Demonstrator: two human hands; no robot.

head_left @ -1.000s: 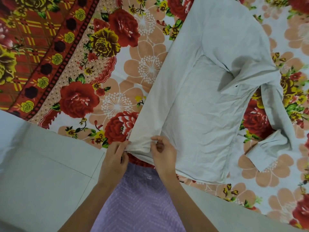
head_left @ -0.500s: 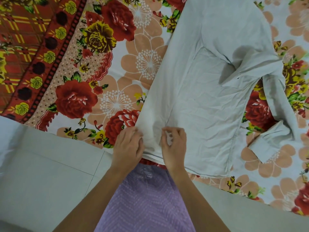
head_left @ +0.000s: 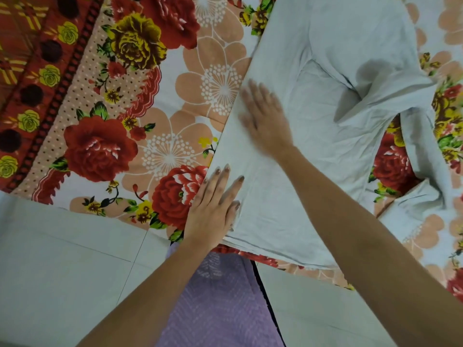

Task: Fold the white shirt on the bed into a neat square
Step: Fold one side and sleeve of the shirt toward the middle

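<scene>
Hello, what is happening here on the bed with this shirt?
A person is flattening a white shirt spread on a flowered bedsheet. The left hand lies flat, palm down, on the near corner of the shirt. The right hand, blurred by motion, lies open on the cloth farther up along the left edge. One sleeve lies crumpled to the right. The shirt is not yet a neat square.

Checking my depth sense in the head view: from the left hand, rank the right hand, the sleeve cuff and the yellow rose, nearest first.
From the left hand:
1. Right hand, just beyond it on the shirt.
2. Yellow rose, far off to the upper left.
3. Sleeve cuff, at the right edge.
</scene>
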